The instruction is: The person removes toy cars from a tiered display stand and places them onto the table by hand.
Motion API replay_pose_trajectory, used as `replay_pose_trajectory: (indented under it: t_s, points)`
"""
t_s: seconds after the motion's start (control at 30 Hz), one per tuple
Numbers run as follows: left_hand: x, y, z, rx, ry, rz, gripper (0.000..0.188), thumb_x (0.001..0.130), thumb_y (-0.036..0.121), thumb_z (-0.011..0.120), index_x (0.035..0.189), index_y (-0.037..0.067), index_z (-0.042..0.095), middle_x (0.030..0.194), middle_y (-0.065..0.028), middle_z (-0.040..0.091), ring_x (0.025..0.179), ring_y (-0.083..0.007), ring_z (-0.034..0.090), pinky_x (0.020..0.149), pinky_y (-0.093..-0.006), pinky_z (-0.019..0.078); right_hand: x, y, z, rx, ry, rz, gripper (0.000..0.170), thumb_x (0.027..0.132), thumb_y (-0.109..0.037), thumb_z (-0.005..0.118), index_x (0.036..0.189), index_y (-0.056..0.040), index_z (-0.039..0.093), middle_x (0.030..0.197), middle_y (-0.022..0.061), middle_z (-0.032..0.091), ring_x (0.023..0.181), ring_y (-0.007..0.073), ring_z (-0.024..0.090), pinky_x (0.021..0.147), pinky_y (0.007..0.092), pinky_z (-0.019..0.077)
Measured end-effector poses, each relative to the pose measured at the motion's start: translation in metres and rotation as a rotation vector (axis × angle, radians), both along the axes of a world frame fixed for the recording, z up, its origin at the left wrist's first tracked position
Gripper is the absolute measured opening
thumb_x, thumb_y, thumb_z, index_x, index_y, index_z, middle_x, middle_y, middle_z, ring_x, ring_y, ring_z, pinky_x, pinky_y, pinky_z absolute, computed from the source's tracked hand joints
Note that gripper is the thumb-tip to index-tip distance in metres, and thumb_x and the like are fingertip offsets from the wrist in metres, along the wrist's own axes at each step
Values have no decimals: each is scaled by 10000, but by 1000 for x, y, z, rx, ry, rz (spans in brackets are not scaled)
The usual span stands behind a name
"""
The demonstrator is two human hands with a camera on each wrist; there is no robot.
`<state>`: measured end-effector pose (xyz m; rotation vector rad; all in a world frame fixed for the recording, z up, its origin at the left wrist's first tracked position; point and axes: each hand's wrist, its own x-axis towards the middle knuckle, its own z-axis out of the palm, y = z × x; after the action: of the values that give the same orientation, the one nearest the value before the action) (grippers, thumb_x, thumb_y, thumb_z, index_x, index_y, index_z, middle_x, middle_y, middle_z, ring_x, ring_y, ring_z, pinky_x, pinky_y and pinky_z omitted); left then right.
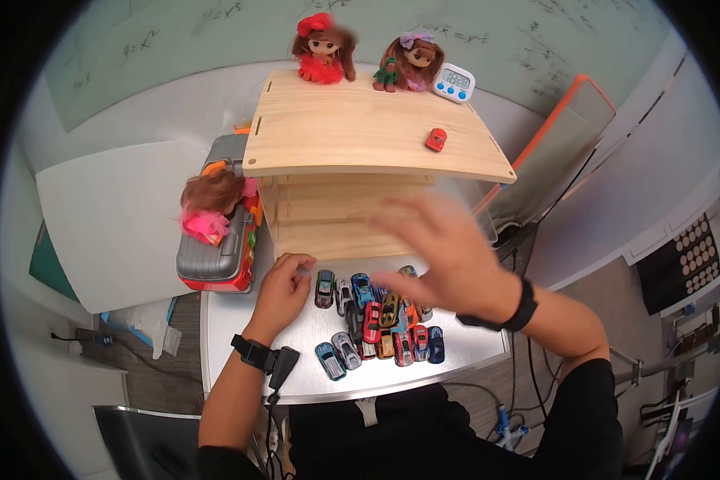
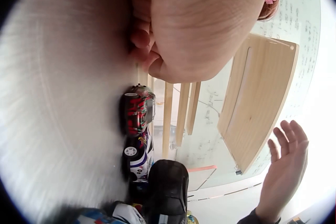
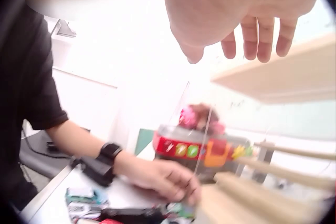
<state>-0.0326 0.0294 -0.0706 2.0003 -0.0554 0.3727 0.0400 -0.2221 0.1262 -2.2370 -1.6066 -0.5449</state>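
Note:
My left hand [image 1: 284,292] rests on the white table by the lower front edge of the wooden shelf, fingers loosely bent and holding nothing. Just right of it stands a dark green toy car [image 1: 325,289], at the end of a tight cluster of toy cars [image 1: 372,322]. Above the cluster's right side hovers my right hand [image 1: 448,256], blurred in the head view; its spread fingers hold nothing in the right wrist view [image 3: 241,14]. A small red car [image 1: 436,140] sits alone on the wooden top board [image 1: 360,120].
Two dolls [image 1: 324,50] [image 1: 416,60] and a white timer [image 1: 454,82] stand along the board's back edge. Left of the shelf, a grey and red case [image 1: 212,260] carries another doll [image 1: 208,208]. An orange-edged panel [image 1: 556,136] leans at the right.

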Motion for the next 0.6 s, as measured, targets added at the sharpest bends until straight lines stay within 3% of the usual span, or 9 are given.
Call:
replay_pose_trajectory:
  t_s: [0.03, 0.1, 0.13, 0.2, 0.27, 0.4, 0.5, 0.6]
  points:
    - [1, 0, 0, 1, -1, -7, 318, 885, -59, 599, 1189, 19, 648, 1068, -105, 646, 738, -173, 616, 686, -287, 508, 10, -1, 20, 77, -81, -36, 544, 838, -346, 826, 1278, -83, 645, 1304, 173, 620, 1141, 359, 625, 959, 448, 500]
    - [-1, -1, 1, -17, 11, -3, 314, 899, -74, 593, 1192, 19, 659, 1076, -37, 636, 761, -90, 541, 672, -220, 449, 35, -1, 41, 150, -158, -76, 498, 851, -311, 816, 1260, -82, 649, 1280, 152, 630, 1125, 343, 635, 942, 436, 508]
    - [-1, -2, 1, -19, 13, -7, 314, 899, -74, 593, 1192, 19, 659, 1076, -37, 636, 761, -90, 541, 672, -220, 449, 46, 1, 47, 195, -178, -120, 432, 868, -266, 797, 1230, -71, 665, 1252, 150, 644, 1107, 342, 637, 943, 423, 509]
    - [0, 0, 2, -16, 29, 0, 317, 883, -55, 607, 1187, 25, 653, 1059, -104, 647, 738, -173, 618, 685, -291, 511, 63, 0, 48, 243, -204, -161, 367, 885, -221, 778, 1199, -60, 681, 1224, 149, 657, 1088, 341, 638, 944, 411, 510]
    - [2, 1, -2, -15, 20, -4, 318, 882, -53, 608, 1187, 26, 652, 1054, -104, 647, 733, -176, 619, 684, -292, 512, 80, -5, 31, 177, 177, -145, 229, 921, -131, 726, 1131, -42, 708, 1164, 147, 673, 1055, 339, 632, 928, 403, 511]
    - [1, 1, -3, 28, -14, 13, 317, 881, -47, 610, 1186, 31, 652, 1042, -103, 645, 717, -182, 618, 681, -297, 510, 65, -8, 21, 209, -26, -92, 204, 910, 5, 653, 1101, -33, 714, 1113, 136, 683, 1033, 336, 631, 901, 406, 511]
    - [0, 0, -3, 7, -1, 11, 314, 882, -45, 606, 1182, 31, 653, 1043, -102, 649, 724, -182, 621, 680, -303, 510, 66, -10, 15, 265, -109, -33, 360, 801, 165, 551, 1062, -22, 712, 1031, 119, 691, 981, 322, 641, 883, 409, 510]
    - [1, 1, -2, 15, 7, -3, 314, 884, -46, 603, 1186, 26, 651, 1054, -102, 650, 734, -179, 624, 680, -297, 507, 82, -14, 12, 269, -142, -16, 360, 796, 172, 554, 1047, -27, 717, 1018, 120, 690, 967, 317, 641, 872, 404, 514]
